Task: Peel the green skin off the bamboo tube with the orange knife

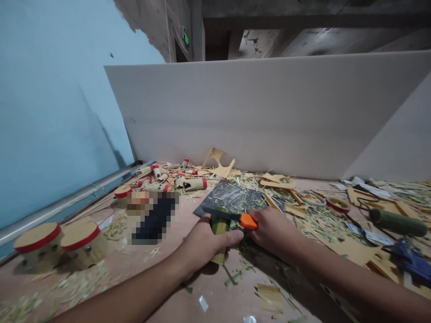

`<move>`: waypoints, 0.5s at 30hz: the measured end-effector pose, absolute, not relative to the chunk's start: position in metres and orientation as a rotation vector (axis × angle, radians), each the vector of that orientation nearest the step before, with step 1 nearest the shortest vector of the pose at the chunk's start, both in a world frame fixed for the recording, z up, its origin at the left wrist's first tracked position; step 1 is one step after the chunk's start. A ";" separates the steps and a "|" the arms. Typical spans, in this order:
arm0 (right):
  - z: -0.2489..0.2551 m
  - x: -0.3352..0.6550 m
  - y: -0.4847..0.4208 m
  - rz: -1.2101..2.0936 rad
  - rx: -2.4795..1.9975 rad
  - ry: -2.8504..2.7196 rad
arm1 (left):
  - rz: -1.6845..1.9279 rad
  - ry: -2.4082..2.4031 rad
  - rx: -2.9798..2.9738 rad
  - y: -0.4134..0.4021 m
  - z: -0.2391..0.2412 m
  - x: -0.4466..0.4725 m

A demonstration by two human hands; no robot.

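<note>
Lying nearest, a small shiny scrap (203,303) is resting on the pinkish tabletop (171,309), with pale shavings (84,282) spreading well to its left. Beyond it, the left hand (202,244) is holding a short green bamboo piece (220,225), its fingers curling around it and its thumb lying across the front. The right hand (271,231) is gripping the orange handle of a knife (248,221), whose dark blade (215,211) is crossing the bamboo piece at its upper end. Off to the left, two pale cylinders (81,235) with red rims are standing side by side; at the far right, a blue tool (411,262) is lying near a dark green cylinder (397,222). Behind the hands, a dark board (215,197) is lying under scattered bits. Farther back, small red-banded tubes (195,184) are lying in a loose group, and a white panel (249,116) is standing behind them.
</note>
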State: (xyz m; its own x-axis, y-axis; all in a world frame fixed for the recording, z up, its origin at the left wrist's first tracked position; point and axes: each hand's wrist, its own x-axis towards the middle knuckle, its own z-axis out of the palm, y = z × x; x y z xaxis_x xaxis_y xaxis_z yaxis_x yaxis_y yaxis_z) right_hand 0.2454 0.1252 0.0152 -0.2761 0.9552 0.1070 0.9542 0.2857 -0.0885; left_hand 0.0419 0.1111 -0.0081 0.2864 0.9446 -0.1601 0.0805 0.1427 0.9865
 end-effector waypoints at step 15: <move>0.020 0.229 0.126 -0.055 -1.959 -2.412 | 0.862 1.235 1.291 0.112 -0.006 0.054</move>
State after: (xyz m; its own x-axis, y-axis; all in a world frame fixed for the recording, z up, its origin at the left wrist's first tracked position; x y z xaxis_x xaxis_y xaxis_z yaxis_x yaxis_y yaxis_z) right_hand 0.2291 0.1261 0.0197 -0.2053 0.9775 0.0482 0.9787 0.2053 0.0061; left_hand 0.0542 0.1118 -0.0062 0.1922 0.9658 -0.1741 0.1693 0.1421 0.9753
